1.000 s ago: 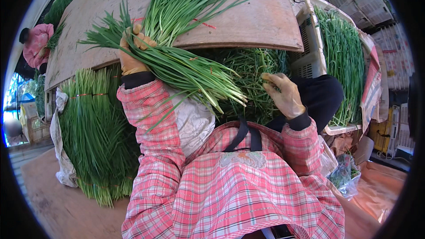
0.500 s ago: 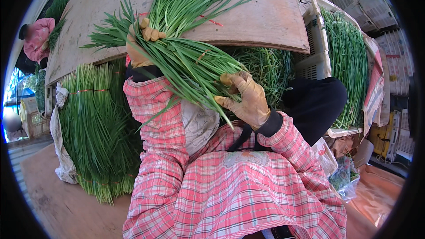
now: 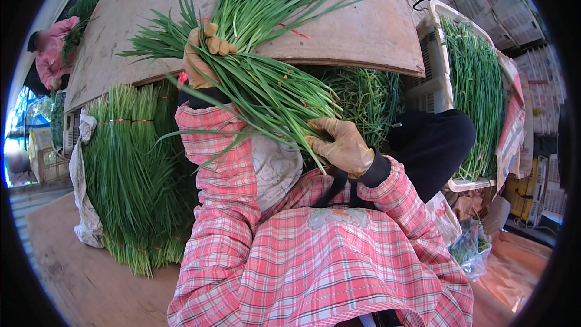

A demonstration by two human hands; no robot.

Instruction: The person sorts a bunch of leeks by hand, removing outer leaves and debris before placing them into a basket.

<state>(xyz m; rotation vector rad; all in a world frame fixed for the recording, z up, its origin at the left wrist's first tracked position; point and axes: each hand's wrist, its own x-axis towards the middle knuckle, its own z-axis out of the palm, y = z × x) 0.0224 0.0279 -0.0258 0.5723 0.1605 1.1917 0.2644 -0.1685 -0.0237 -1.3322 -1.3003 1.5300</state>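
My left hand [image 3: 201,68], in a tan glove, is closed round the middle of a bunch of garlic chives [image 3: 269,88]. The leafy tips fan out to the left, and the pale cut ends point right toward my lap. A few leaves hang loose below the bunch. My right hand [image 3: 347,146], gloved the same way, has thumb and fingers curled in at the stem ends and pinches some of them. Just past my left hand, more loose garlic chives [image 3: 275,3] lie on the wooden board [image 3: 345,30].
Banded chive bundles [image 3: 130,169] stand at the left beside a white cloth [image 3: 88,200]. A white crate [image 3: 445,66] at the right holds more greens. Loose trimmings [image 3: 366,94] lie under the board's edge. Another person in pink [image 3: 54,51] is at the far left.
My right thumb and fingers have come closer together at the stem ends. The bunch in my left hand has shifted slightly, and a loose leaf now sticks out to the left below it.
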